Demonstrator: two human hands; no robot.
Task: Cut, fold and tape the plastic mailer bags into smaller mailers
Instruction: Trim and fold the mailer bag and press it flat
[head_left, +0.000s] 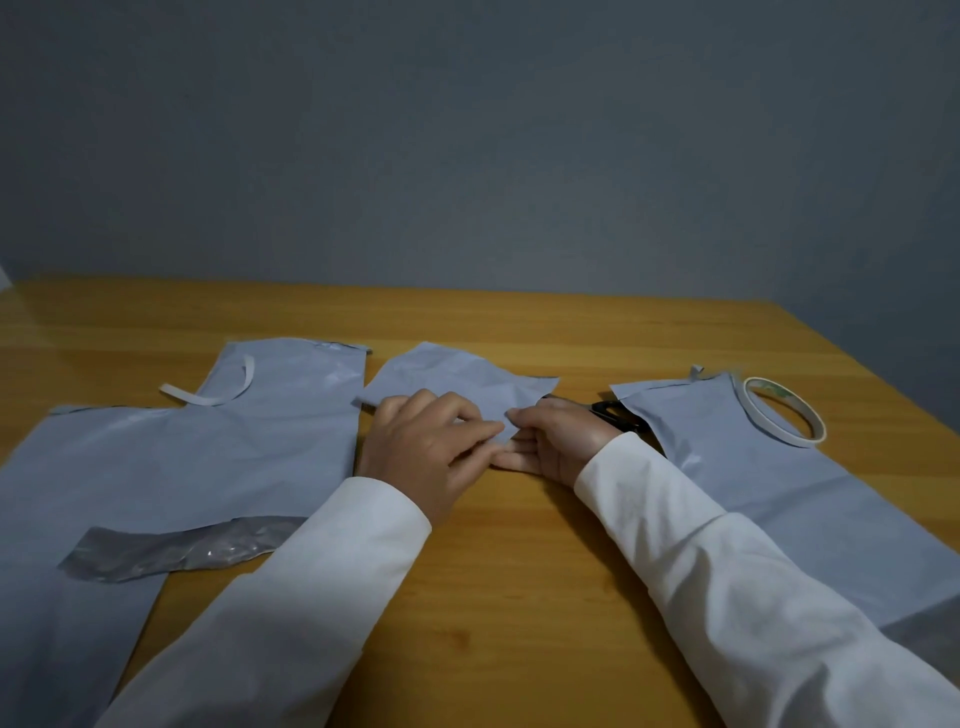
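Dim, cool, even room light; soft glare on the desk (519, 322) along its far edge and on the grey plastic strip (176, 545); faint shadows beneath both sleeves; wide-angle bending at the edges; overall slight softness.

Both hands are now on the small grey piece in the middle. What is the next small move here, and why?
Probably press the fold flat. The left hand and right hand pinch the near corner of the small grey piece, which looks creased and not yet taped. The tape roll lies untouched on the mailer at right, so taping likely comes after.
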